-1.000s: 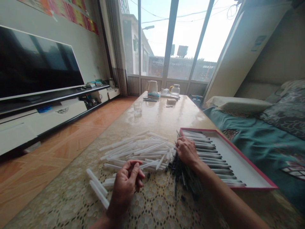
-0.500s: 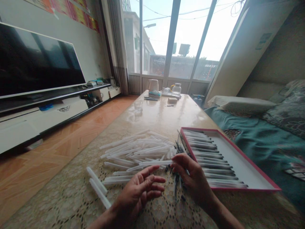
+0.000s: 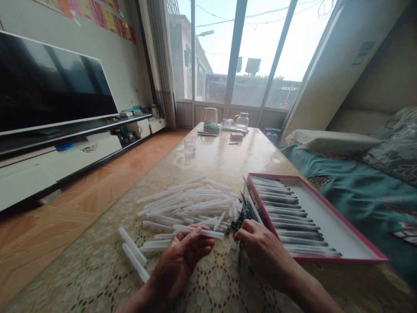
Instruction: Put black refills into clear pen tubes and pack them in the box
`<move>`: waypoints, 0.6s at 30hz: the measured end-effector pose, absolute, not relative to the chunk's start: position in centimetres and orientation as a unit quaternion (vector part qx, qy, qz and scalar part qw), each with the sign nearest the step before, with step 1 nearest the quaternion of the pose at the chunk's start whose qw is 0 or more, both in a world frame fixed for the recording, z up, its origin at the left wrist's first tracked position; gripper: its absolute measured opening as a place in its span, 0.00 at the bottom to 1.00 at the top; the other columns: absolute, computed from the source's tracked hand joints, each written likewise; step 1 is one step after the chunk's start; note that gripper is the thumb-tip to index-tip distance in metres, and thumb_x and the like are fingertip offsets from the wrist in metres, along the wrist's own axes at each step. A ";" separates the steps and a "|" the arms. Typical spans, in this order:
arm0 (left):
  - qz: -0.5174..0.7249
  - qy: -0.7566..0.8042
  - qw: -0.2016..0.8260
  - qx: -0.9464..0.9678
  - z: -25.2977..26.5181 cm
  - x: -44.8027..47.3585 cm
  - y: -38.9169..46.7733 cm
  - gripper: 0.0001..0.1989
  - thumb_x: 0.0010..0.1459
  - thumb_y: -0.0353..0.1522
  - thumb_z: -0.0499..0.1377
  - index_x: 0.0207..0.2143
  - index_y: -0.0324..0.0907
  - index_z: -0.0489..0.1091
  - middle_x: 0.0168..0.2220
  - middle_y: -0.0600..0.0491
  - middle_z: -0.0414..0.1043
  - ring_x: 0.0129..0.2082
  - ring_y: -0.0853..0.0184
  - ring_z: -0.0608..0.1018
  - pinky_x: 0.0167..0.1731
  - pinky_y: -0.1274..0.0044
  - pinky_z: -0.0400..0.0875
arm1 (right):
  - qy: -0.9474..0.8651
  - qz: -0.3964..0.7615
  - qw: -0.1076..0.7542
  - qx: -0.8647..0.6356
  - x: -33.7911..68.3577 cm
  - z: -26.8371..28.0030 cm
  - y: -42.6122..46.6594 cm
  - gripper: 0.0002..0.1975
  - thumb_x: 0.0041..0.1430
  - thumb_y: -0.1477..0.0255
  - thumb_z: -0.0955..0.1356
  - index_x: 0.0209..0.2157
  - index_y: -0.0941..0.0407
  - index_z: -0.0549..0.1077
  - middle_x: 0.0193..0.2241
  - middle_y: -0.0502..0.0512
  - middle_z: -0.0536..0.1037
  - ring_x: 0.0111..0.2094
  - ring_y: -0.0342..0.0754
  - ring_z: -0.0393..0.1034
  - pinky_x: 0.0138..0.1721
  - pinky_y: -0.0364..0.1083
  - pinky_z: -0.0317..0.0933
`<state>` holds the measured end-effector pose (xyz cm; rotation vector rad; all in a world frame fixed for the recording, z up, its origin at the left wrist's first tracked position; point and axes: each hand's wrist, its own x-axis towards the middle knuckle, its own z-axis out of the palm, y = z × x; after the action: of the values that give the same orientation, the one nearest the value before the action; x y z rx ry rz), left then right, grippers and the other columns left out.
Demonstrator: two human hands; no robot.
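Translucent white tube (image 3: 213, 234), pinched between thumb and fingers of the left hand (image 3: 184, 252), with one free end directed toward 3 o'clock (12 o'clock lies toward the window (image 3: 250, 93)). The right hand (image 3: 262, 243) is narrowed, fingertips bunched downward beside slender black parts (image 3: 248, 211) at its 11 o'clock; whether it grips one cannot be told. A heap of similar tubes (image 3: 189, 204) lies at 12 o'clock of the left hand, and two loose tubes (image 3: 132, 250) at 9 o'clock. At the right hand's 2 o'clock, a red-rimmed tray (image 3: 321, 206) bears a row of dark-tipped pen-like rods (image 3: 288, 217). Writing: red and yellow wall posters (image 3: 107, 19), 11 o'clock, print too small to read; bluish label (image 3: 363, 53) on a pale upright panel (image 3: 329, 65), 1 o'clock, blurred.
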<state>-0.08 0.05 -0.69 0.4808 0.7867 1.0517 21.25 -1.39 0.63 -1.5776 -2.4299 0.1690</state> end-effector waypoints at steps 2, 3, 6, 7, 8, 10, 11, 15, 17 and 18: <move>0.488 0.360 0.763 0.223 -0.7 -0.1 0.0 0.04 0.52 0.25 0.60 0.30 0.36 0.74 0.26 0.49 0.78 0.28 0.66 0.79 0.32 0.77 0.74 | -0.834 0.055 0.111 -0.538 21.0 0.5 -1.5 0.12 0.52 0.85 0.60 0.29 0.55 0.68 0.31 0.52 0.68 0.33 0.46 0.62 0.33 0.43 0.54; 0.489 0.359 0.763 0.224 -0.7 -0.1 0.0 0.04 0.52 0.26 0.59 0.30 0.37 0.74 0.27 0.49 0.78 0.29 0.66 0.80 0.32 0.77 0.74 | -0.834 0.057 0.108 -0.537 21.0 0.5 -1.5 0.12 0.52 0.85 0.60 0.29 0.55 0.67 0.31 0.52 0.67 0.33 0.46 0.62 0.33 0.43 0.54; 0.491 0.351 0.764 0.229 -0.8 -0.1 0.0 0.04 0.53 0.26 0.59 0.31 0.37 0.73 0.28 0.48 0.78 0.30 0.65 0.80 0.33 0.75 0.74 | -0.834 0.061 0.102 -0.539 20.9 0.4 -1.7 0.11 0.50 0.85 0.60 0.29 0.55 0.66 0.32 0.52 0.67 0.33 0.46 0.62 0.34 0.43 0.55; 0.490 0.347 0.765 0.231 -0.8 -0.1 0.1 0.04 0.53 0.26 0.58 0.31 0.37 0.73 0.28 0.48 0.78 0.30 0.64 0.80 0.34 0.75 0.74 | -0.834 0.059 0.101 -0.540 20.9 0.4 -1.7 0.11 0.50 0.85 0.60 0.29 0.55 0.66 0.32 0.52 0.67 0.33 0.46 0.62 0.34 0.43 0.55; 0.490 0.343 0.767 0.233 -0.9 -0.1 0.1 0.04 0.54 0.26 0.58 0.32 0.37 0.73 0.28 0.48 0.78 0.30 0.64 0.80 0.35 0.74 0.74 | -0.833 0.057 0.099 -0.541 20.9 0.4 -1.7 0.11 0.50 0.85 0.61 0.29 0.55 0.66 0.32 0.52 0.67 0.33 0.46 0.62 0.34 0.43 0.55; 0.492 0.337 0.768 0.233 -1.2 -0.1 0.2 0.04 0.54 0.26 0.58 0.32 0.38 0.72 0.29 0.49 0.78 0.31 0.64 0.80 0.35 0.74 0.74 | -0.835 0.052 0.098 -0.539 20.8 0.4 -1.6 0.11 0.50 0.86 0.60 0.29 0.55 0.66 0.32 0.52 0.67 0.33 0.46 0.62 0.34 0.43 0.55; 0.493 0.336 0.768 0.233 -1.3 -0.1 0.3 0.04 0.53 0.26 0.58 0.32 0.38 0.72 0.29 0.49 0.79 0.31 0.63 0.80 0.35 0.74 0.74 | -0.836 0.051 0.098 -0.538 20.7 0.4 -1.6 0.12 0.50 0.87 0.60 0.29 0.55 0.65 0.32 0.52 0.67 0.33 0.46 0.62 0.34 0.43 0.55; 0.496 0.339 0.765 0.232 -1.4 0.0 0.4 0.03 0.53 0.26 0.58 0.32 0.39 0.72 0.29 0.50 0.79 0.30 0.64 0.80 0.34 0.74 0.74 | -0.841 0.041 0.107 -0.529 20.3 0.6 -1.4 0.12 0.53 0.88 0.60 0.29 0.55 0.65 0.32 0.51 0.67 0.33 0.45 0.62 0.32 0.42 0.54; 0.493 0.345 0.764 0.232 -1.2 0.0 0.3 0.03 0.54 0.26 0.58 0.32 0.38 0.72 0.28 0.49 0.79 0.30 0.64 0.80 0.34 0.75 0.74 | -0.842 0.028 0.115 -0.527 20.3 0.7 -1.4 0.11 0.55 0.86 0.62 0.28 0.56 0.65 0.32 0.51 0.67 0.33 0.45 0.62 0.32 0.42 0.54; 0.492 0.348 0.763 0.232 -1.1 0.0 0.3 0.03 0.54 0.26 0.58 0.31 0.38 0.72 0.28 0.49 0.79 0.30 0.64 0.80 0.34 0.75 0.74 | -0.841 0.020 0.121 -0.526 20.3 0.8 -1.4 0.10 0.55 0.85 0.62 0.28 0.56 0.66 0.31 0.51 0.67 0.33 0.45 0.61 0.32 0.42 0.53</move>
<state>0.01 0.32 -1.09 0.5045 0.7567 1.0700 20.33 -1.38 0.76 -1.5373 -2.4565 0.0572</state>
